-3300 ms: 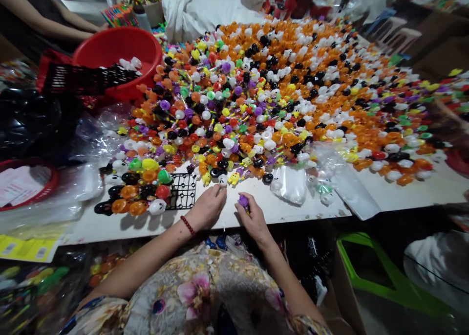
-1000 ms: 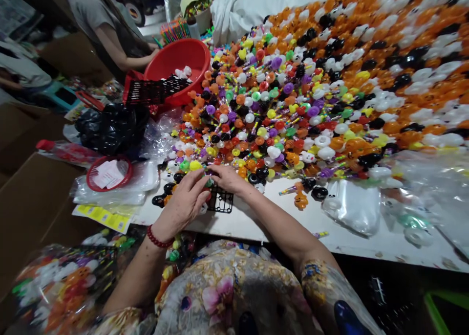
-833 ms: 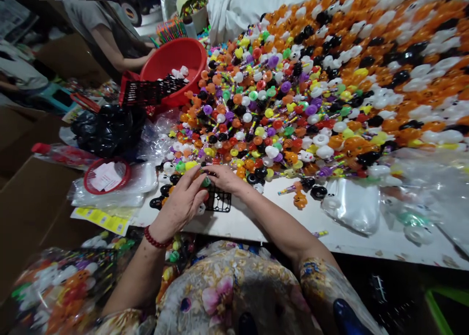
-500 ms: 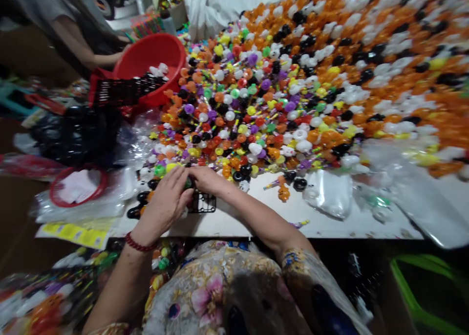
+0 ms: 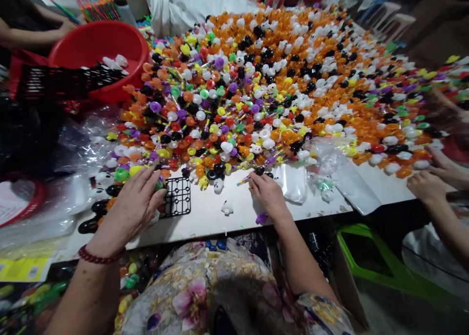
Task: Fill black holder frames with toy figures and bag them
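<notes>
My left hand (image 5: 134, 203) lies over the left part of a black plastic grid (image 5: 178, 196), its fingers stretched out and thumb apart. A small green piece (image 5: 160, 183) shows in the gap between thumb and forefinger; what lies under the palm is hidden. To the right, my right hand (image 5: 269, 195) is closed in a pinch on a small striped stick toy (image 5: 243, 180), whose end sticks out to the left. Just beyond those fingers sits a black piece (image 5: 259, 170). Between my hands lies a white piece (image 5: 227, 208), and a purple piece (image 5: 261, 218) rests by my right wrist.
A large heap of small coloured toys (image 5: 234, 100) covers most of the table (image 5: 208, 222). At the left stands a red basin (image 5: 102, 36) with a black grid in it. Clear plastic bags (image 5: 293, 183) lie on the right. Other people's hands (image 5: 427, 186) are at the right edge.
My right hand has left the grid and moved right, now pinching a striped stick toy. My left hand stays at the grid. The view has turned right, bringing another person's hands into sight.
</notes>
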Motion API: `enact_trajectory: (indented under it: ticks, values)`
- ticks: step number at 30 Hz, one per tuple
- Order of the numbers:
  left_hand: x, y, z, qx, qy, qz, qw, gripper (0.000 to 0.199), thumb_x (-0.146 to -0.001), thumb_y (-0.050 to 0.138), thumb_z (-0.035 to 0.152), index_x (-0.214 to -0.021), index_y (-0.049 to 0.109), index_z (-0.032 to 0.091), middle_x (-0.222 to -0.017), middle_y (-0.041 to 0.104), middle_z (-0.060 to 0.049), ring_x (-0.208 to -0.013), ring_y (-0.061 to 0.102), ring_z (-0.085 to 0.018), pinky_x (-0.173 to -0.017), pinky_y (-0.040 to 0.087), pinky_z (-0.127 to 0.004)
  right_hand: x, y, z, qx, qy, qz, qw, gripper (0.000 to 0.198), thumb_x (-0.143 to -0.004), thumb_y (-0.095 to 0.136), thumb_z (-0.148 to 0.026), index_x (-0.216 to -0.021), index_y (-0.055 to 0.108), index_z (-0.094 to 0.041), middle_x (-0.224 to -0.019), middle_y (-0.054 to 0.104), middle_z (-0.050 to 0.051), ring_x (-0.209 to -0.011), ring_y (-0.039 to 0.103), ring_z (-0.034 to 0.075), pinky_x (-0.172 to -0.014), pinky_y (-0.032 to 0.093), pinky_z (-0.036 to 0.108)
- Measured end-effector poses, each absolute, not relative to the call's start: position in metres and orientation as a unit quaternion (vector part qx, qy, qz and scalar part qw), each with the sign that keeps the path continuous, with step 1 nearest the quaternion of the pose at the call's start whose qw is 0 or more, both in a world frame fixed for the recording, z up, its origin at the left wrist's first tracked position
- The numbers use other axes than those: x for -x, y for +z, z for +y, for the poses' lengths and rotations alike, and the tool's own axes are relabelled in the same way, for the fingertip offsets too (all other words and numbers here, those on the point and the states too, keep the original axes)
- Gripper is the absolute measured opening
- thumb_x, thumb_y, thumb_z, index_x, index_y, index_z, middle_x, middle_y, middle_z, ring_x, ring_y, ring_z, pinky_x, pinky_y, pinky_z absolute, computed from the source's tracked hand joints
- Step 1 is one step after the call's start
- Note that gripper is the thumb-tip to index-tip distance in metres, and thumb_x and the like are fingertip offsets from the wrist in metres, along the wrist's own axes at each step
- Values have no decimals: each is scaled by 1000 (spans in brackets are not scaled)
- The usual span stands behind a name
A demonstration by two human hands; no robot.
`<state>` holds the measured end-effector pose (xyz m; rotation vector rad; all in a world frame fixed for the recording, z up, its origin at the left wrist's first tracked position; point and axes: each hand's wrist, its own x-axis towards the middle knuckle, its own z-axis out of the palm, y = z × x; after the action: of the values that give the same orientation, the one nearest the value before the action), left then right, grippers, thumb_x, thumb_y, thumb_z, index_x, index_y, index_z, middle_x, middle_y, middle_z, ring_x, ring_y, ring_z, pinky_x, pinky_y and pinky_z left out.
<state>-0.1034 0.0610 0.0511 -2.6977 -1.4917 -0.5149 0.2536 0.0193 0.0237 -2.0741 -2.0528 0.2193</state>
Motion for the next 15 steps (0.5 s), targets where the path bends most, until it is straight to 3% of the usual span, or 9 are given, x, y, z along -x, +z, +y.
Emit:
enact_trajectory:
  ticks: [8,11,15]
  values:
    - [94,76,50,861,-186,-474,2,52,-98,39,38,-147,36,24,-150,45,-11,-142,37,-32,-117,33,-57,-234,24,47,750,51,-659,38,34,-97,53,-44,-105,71,-16,-98,64,16,-89,58,27,-77,38,34]
    - [83,88,30,884,-196,-425,-18,55,-96,46,33,-149,33,26,-146,49,-10,-138,43,-30,-114,39,-53,-238,27,48,748,65,-661,16,34,-98,50,-43,-108,71,-17,-92,66,15,-85,59,26,-74,37,33]
    - [53,71,5,934,-178,-297,-93,48,-97,48,30,-144,40,21,-134,60,-13,-124,58,-23,-104,52,-38,-241,23,41,732,53,-679,1,30,-98,52,-37,-115,69,-19,-94,68,14,-86,60,26,-74,36,33]
